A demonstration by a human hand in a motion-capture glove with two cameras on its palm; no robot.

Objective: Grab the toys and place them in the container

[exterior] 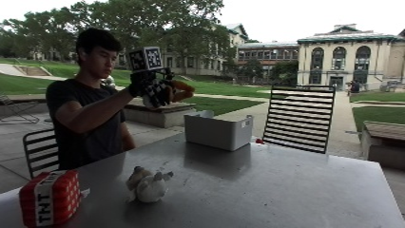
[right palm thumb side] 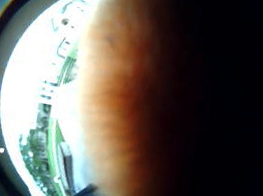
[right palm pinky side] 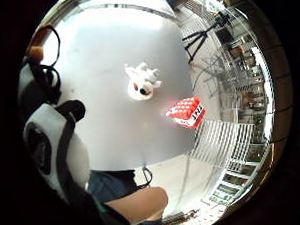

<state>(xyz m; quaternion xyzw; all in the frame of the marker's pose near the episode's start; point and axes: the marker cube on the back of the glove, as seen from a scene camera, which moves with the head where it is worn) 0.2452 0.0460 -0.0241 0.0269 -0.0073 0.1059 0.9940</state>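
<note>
In the outside view my gloved right hand (exterior: 152, 89) is raised at head height, left of the grey container (exterior: 218, 129). It grips an orange-brown plush toy (exterior: 181, 90), whose fur fills the thumb side palm view (right palm thumb side: 121, 101). A white plush toy (exterior: 147, 184) lies on the metal table (exterior: 272, 185) near the front. At the table's near left corner stands a red TNT block (exterior: 51, 197). From the little finger side palm view, the white plush (right palm pinky side: 141, 83) and the TNT block (right palm pinky side: 186, 112) lie far below on the table (right palm pinky side: 102, 50).
A black slatted chair (exterior: 301, 116) stands at the far side of the table, just right of the container. Something small and red (exterior: 259, 141) lies by the container's right end. Another chair (exterior: 41, 149) is behind the seated person.
</note>
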